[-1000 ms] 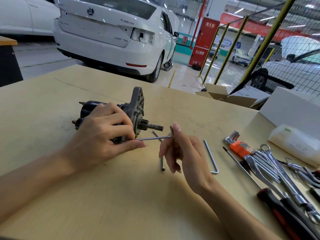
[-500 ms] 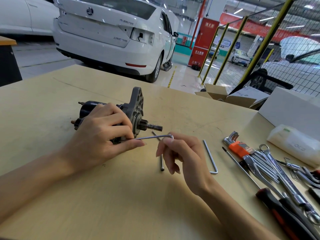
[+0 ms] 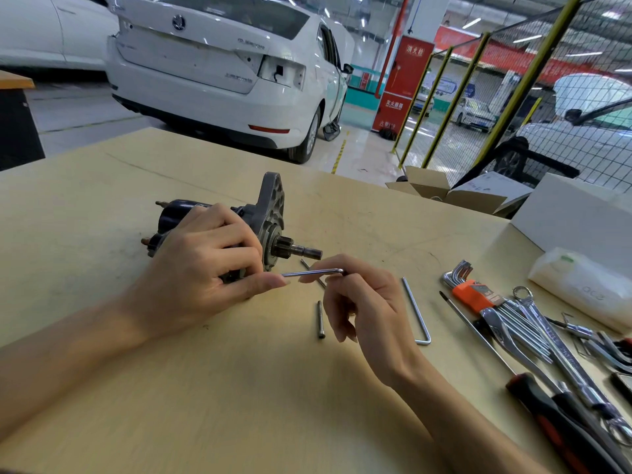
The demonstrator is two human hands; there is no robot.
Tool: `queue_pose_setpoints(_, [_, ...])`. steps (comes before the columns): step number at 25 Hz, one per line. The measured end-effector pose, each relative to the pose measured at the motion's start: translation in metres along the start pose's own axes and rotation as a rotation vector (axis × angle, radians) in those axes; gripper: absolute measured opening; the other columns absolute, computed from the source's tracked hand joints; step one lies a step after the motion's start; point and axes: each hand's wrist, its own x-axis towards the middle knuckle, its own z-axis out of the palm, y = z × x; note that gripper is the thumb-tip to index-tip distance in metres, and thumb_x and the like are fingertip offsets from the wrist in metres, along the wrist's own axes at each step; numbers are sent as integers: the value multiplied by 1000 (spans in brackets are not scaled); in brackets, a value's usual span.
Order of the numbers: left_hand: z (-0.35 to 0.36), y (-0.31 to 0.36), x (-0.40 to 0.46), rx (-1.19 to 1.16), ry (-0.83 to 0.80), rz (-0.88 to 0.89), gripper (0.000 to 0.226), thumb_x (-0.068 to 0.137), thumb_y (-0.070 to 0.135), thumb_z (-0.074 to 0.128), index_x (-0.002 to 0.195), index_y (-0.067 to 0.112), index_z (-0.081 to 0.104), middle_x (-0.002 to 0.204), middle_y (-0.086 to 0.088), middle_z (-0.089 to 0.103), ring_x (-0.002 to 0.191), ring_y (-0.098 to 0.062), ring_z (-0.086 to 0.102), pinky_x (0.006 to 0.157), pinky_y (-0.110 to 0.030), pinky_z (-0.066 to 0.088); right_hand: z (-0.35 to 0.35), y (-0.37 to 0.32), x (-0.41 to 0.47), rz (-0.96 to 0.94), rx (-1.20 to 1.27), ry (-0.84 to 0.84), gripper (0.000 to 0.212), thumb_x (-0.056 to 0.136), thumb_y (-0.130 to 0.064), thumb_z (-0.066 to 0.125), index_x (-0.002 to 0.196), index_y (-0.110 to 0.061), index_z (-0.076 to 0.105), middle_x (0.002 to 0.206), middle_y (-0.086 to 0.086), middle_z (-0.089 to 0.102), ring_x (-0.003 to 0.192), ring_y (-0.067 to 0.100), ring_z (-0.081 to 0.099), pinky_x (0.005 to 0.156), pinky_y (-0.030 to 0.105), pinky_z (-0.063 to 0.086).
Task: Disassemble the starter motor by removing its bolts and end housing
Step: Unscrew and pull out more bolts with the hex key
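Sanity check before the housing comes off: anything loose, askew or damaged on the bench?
Nothing damaged. One long bolt lies loose on the table beside the right hand; a spare hex key lies apart from the orange-holdered key set.

A pale wooden table (image 3: 102, 206) fills the foreground under the hands. Beyond them, across a glossy grey floor (image 3: 78, 114), stands a white car (image 3: 219, 63), rear toward the table, with a second white car (image 3: 41, 29) to its left. Farther right of the hands rises a red pillar (image 3: 405, 80), then a yellow-framed mesh fence (image 3: 513, 97). Open cardboard boxes (image 3: 451, 193) sit past the table's far right edge. Strip lights (image 3: 470, 23) glow overhead.
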Motion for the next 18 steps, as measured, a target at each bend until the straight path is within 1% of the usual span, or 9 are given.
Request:
queue_pose_setpoints(3, [1,-1,0,4,8,1,44,91,48,58,63,18,71,77,8,65,86,-13,51,78,-34,36,0,1,0,10,-27,28,30,87,-11,40,89,-12,70,46,11,45,39,14,39,42,17,33])
queue_pose_setpoints(5, [2,-2,0,5,13,4,43,91,48,59,62,18,71,77,8,65,86,-13,51,79,-33,36,1,2,1,14,-67,57,27,94,-11,42,93,-17,69,48,14,46,40,14,41,42,19,35])
queue_pose_setpoints(7, [2,-2,0,6,18,10,43,90,49,60,62,18,71,76,9,65,85,-14,52,77,-36,38,1,4,2,17,-90,86,28,101,-11,42,95,-20,68,49,13,47,41,14,41,43,21,36])
queue_pose_setpoints(10, [2,-1,0,3,20,12,43,89,51,61,61,18,70,76,9,64,84,-16,53,75,-39,40,1,4,2,13,-83,98,28,105,-18,40,95,-18,67,48,8,48,40,14,41,43,21,36])
queue_pose_setpoints(12, [1,-1,0,-3,18,8,45,89,52,61,61,18,69,76,9,64,85,-16,53,75,-40,40,1,4,2,10,-50,83,35,105,-27,37,92,-14,68,47,6,48,39,14,41,43,19,35])
queue_pose_setpoints(15, [1,0,0,-1,3,6,43,87,53,62,61,19,68,77,9,64,86,-15,52,76,-40,40,1,1,1,18,-17,33,52,101,-40,36,77,-9,70,46,6,49,39,16,41,44,16,35])
queue_pose_setpoints(18, [0,-1,0,7,-9,8,43,86,53,63,61,19,68,78,9,64,85,-17,54,76,-39,39,1,-2,0,10,-13,-26,53,97,-45,44,69,-7,69,45,6,47,40,17,41,45,17,35])
